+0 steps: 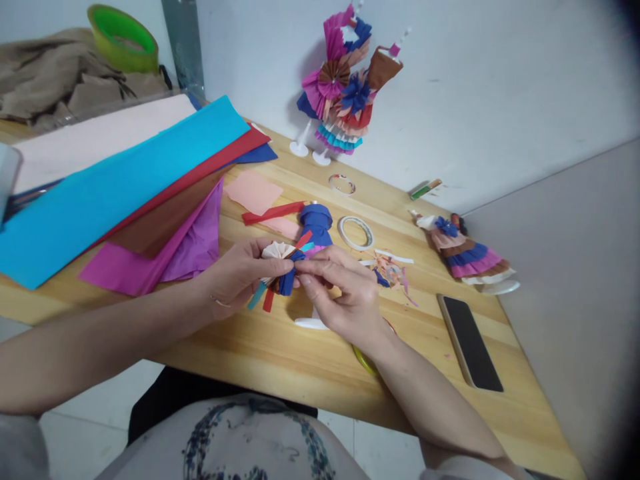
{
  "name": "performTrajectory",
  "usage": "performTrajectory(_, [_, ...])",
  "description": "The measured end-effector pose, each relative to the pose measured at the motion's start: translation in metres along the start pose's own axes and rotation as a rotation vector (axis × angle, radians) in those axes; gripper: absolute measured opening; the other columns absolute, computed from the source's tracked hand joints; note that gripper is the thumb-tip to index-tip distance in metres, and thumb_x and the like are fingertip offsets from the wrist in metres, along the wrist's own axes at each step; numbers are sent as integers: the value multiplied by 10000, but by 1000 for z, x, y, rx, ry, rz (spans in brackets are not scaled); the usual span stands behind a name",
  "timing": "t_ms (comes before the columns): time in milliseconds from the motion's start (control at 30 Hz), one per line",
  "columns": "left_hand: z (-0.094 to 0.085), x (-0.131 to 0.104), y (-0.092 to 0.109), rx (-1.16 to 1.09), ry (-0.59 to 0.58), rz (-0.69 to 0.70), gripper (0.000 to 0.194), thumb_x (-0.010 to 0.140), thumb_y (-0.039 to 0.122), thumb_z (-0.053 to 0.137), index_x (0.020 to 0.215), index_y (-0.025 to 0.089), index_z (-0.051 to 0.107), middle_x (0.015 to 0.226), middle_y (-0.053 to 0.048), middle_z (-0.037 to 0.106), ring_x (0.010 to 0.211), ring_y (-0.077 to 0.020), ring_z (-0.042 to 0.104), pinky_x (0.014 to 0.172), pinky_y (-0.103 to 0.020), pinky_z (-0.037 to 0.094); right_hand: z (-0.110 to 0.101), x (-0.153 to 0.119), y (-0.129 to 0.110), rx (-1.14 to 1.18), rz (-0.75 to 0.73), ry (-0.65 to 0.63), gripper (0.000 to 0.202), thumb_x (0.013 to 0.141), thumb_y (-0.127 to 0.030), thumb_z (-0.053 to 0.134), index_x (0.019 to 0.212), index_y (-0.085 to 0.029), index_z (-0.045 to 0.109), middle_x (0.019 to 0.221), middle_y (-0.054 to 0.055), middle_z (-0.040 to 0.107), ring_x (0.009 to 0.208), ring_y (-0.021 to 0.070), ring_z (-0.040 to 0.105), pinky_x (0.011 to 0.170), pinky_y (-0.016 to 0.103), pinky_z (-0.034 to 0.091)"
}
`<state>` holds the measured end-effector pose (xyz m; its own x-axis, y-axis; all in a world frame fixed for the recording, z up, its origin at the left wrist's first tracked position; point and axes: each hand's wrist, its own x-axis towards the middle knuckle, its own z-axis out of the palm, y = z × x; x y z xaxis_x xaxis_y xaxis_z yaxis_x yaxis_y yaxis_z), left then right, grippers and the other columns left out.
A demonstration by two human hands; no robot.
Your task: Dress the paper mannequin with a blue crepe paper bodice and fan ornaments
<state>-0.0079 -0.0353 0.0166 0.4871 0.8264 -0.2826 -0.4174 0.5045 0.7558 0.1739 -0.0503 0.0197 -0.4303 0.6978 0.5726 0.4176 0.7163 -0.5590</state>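
Between my hands, above the wooden table, is a pleated paper rosette [277, 251] with a cream fan and blue, red and teal strips. My left hand [243, 270] is closed on its left side, thumb on top. The fingertips of my right hand [345, 287] pinch its blue paper edge. Just behind them stands a small mannequin [316, 223] in a blue paper top, on a white round base [311, 323]; my right hand hides much of its lower part. A yellow-handled tool [365, 360] lies partly under my right forearm.
Long coloured paper sheets [125, 180] cover the left side. Behind the mannequin lie a tape roll [356, 233], a peach paper piece [254, 193] and paper scraps [393, 270]. Two dressed mannequins [345, 87] stand at the wall; another dressed mannequin [465, 253] lies right, near a phone [470, 341].
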Motion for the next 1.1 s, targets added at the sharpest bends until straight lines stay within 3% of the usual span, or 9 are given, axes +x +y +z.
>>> performTrajectory(300, [-4,1,-1,57,-95,47,239,685,316,840,737,115,722,667,-35,685,628,-112,599,616,-213,462,-2,1,0,-16,-8,23,203,875,-63,589,953,-192,725,782,54,688,763,163,657,658,302,571])
performTrajectory(767, [-2,-1,5,28,-50,-27,180,668,217,822,780,107,734,710,-48,704,675,-129,632,670,-219,498,-8,6,-2,26,18,42,185,876,-83,584,914,-195,726,758,35,728,687,144,668,614,270,551])
performTrajectory(1100, [-3,1,3,16,-44,-19,206,646,250,854,771,131,742,716,-30,692,680,-120,621,665,-209,492,-8,3,-1,-78,-89,-19,204,900,-87,559,995,-196,704,792,49,688,713,152,651,616,280,559])
